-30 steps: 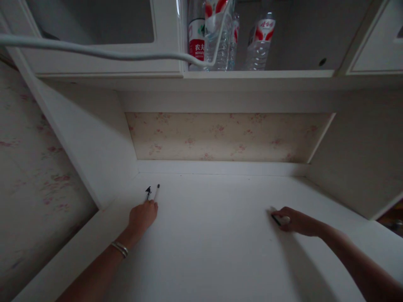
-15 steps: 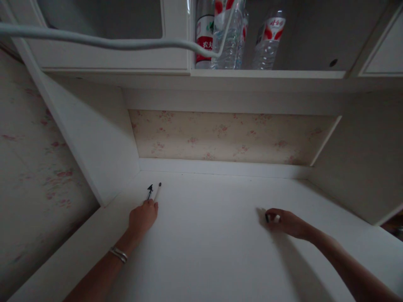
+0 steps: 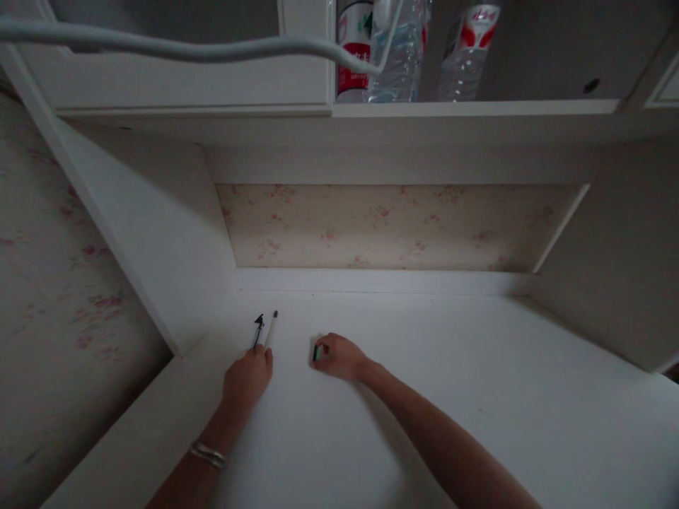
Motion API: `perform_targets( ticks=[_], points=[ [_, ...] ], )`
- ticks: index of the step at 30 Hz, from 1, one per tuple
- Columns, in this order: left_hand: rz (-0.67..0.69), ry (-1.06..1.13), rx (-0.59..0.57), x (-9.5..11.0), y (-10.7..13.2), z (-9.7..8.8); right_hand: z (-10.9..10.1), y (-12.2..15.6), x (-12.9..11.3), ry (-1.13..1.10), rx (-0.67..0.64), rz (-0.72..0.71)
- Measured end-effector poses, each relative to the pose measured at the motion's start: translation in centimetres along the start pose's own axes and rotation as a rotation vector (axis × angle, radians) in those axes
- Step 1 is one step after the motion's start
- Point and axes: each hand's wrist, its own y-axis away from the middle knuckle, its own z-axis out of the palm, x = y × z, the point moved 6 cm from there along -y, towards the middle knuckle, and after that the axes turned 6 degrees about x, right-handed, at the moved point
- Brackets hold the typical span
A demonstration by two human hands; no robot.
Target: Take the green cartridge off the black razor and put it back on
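My left hand [image 3: 248, 378], a silver bangle on its wrist, rests on the white desktop [image 3: 382, 417]. Its fingers are closed over the lower ends of two slim items. One is a white pen-like stick [image 3: 271, 329] with a black tip; beside it lies a thin dark item [image 3: 258, 332] with a pointed black end, its kind unclear. To the right, my right hand [image 3: 341, 357] pinches a small block [image 3: 317, 352] with a dark green face, low over or touching the desktop. The fingers hide most of this block.
An open shelf overhead holds clear plastic bottles [image 3: 467, 60] and a red-and-white container [image 3: 353, 56]. A pale cable or tube [image 3: 201, 53] crosses in front of the cabinet. White side panels [image 3: 153, 226] bound the desk, with floral wallpaper [image 3: 382, 226] behind.
My right hand has swept left across the desktop with the small block, from the right side to near the left hand. The left hand stays by the two slim items. The view shifts slightly.
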Motion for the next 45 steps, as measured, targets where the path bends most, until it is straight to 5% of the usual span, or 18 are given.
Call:
perform_targets(
  ticks=[8,20,25,30,36,41,45],
  points=[
    [0.012,0.071,-0.029,-0.4,-0.4,0.6,3.8,-7.7,-2.4,0.113,-0.015,0.048],
    [0.003,0.153,-0.064,-0.7,-0.6,0.6,5.1,-10.1,-3.6,0.144,-0.067,0.066],
    [-0.013,0.132,0.03,-1.1,-0.7,-0.4,2.6,-5.5,-4.2,0.136,0.022,-0.011],
    [-0.006,0.158,0.064,-0.1,0.2,-2.3,0.5,3.8,-4.6,0.056,0.06,-0.112],
    [0.263,0.545,-0.083,8.2,4.7,-5.9,0.0,12.6,-2.2,-0.218,0.071,0.014],
    [0.323,0.798,-0.232,15.1,7.6,-7.2,-0.2,13.2,1.1,-0.754,0.145,0.228],
    [0.237,0.961,-0.288,16.7,7.7,-5.7,-0.6,12.9,2.2,-0.895,0.153,0.265]
  ],
)
